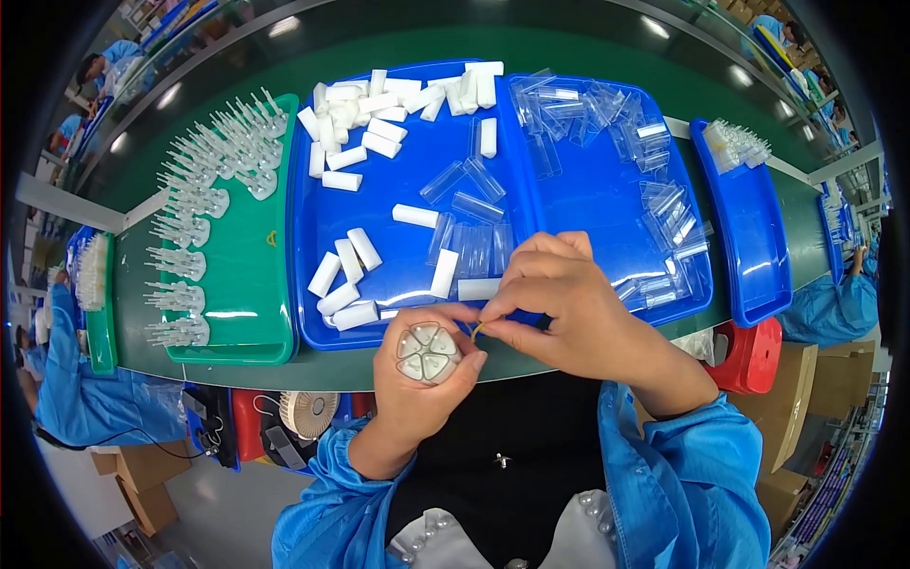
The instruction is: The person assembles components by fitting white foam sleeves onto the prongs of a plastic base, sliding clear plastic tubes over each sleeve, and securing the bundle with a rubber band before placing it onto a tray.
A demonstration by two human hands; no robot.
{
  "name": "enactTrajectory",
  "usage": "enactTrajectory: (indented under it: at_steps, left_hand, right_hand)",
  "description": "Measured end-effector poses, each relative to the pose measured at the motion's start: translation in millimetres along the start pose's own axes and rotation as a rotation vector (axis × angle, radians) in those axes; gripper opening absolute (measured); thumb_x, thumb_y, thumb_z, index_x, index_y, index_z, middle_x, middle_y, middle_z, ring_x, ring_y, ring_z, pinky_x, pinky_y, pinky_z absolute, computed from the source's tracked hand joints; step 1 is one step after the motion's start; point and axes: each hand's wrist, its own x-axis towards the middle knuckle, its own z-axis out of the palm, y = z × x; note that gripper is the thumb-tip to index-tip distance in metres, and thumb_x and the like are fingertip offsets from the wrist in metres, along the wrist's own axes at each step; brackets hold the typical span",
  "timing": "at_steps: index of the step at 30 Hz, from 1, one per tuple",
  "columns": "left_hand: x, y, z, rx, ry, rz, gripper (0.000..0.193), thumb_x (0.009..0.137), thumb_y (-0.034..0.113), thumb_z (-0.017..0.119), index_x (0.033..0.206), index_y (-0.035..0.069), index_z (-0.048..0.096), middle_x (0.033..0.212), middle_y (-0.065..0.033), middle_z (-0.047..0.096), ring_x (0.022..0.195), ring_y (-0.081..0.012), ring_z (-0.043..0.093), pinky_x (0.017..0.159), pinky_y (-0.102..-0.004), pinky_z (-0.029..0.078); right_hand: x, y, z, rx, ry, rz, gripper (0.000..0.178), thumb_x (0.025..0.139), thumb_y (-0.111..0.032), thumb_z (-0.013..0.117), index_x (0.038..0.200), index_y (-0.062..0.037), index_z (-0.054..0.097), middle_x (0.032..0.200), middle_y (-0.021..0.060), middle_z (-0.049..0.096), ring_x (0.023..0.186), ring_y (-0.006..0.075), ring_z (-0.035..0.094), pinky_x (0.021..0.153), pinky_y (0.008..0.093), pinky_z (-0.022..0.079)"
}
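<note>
Head view: my left hand (417, 379) is clenched round a bundle of clear tubes (427, 353), near the belt's edge, while my right hand (559, 308) pinches a yellow rubber band (477, 331) beside it. I judge this bundle not yet bound; many loose tubes (654, 204) and white caps (365, 133) remain in the blue trays (578, 190) beyond.

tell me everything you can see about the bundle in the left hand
The bundle is a round cluster of about five clear, wedge-shaped plastic pieces packed like petals, their pale ends facing the camera. It looks translucent and glossy. The left hand wraps its sides, thumb above. The right hand pinches a thin yellow band at its upper right edge. It is held above the green table's near edge, in front of the blue tray.
</note>
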Motion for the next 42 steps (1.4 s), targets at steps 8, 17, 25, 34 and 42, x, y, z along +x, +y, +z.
enactTrajectory:
  at_steps: [8, 17, 25, 34, 42]
  left_hand:
    - [-2.3, 0.6, -14.8, -0.783, -0.781, -0.269, 0.033, 0.067, -0.002, 0.071, 0.091, -0.001, 0.048, 0.071, -0.0113, 0.057, 0.061, -0.0178, 0.057, 0.053, -0.0274, 0.046]
    - [8.1, 4.7, 0.3, 0.386, -0.461, 0.155, 0.096, 0.065, -0.003, 0.07, 0.141, 0.001, 0.012, 0.078, -0.0103, 0.056, 0.065, -0.0193, 0.058, 0.058, -0.0298, 0.046]
    - [19.8, 2.9, 2.5, 0.132, -0.307, -0.153, 0.108, 0.065, -0.005, 0.067, 0.144, 0.013, -0.003, 0.082, -0.0094, 0.056, 0.067, -0.0198, 0.06, 0.057, -0.0298, 0.049]
    - [21.6, 6.0, 13.7, -0.249, -0.288, -0.068, 0.113, 0.068, -0.009, 0.065, 0.142, 0.02, -0.015, 0.085, -0.0076, 0.051, 0.065, -0.0125, 0.054, 0.052, -0.0225, 0.044]
    - [15.1, -11.0, 22.5, 0.559, -0.346, 0.39, 0.113, 0.066, 0.003, 0.075, 0.139, 0.0, -0.011, 0.086, -0.0148, 0.057, 0.074, -0.0246, 0.061, 0.064, -0.0321, 0.049]
  right_hand:
    - [-18.9, 11.0, 4.8, 1.363, -0.219, 0.31, 0.02, 0.088, -0.025, 0.057, 0.087, -0.0058, 0.051, 0.071, 0.0, 0.054, 0.075, 0.0164, 0.055, 0.082, 0.0371, 0.034]
    - [-26.0, 10.9, -27.7, 1.377, -0.183, 0.121, 0.068, 0.087, -0.03, 0.058, 0.136, 0.0069, 0.027, 0.05, -0.0058, 0.038, 0.04, 0.0039, 0.039, 0.043, 0.0231, 0.035]
    - [-41.5, -27.3, 9.2, 0.806, -0.592, -0.47, 0.026, 0.084, -0.019, 0.058, 0.105, -0.0036, 0.059, 0.072, 0.0106, 0.06, 0.067, 0.0251, 0.059, 0.058, 0.0366, 0.042]
    - [-65.3, 52.9, 20.4, 1.826, -0.017, -0.036, 0.044, 0.096, -0.013, 0.037, 0.139, -0.0074, 0.029, 0.14, 0.029, 0.025, 0.083, 0.0373, 0.065, 0.052, 0.0252, 0.053]
    - [-36.8, 14.6, -3.9, 0.814, -0.088, 0.265, 0.08, 0.05, -0.034, 0.082, 0.119, -0.005, 0.057, 0.096, 0.0099, 0.067, 0.075, 0.0132, 0.066, 0.053, 0.0197, 0.051]
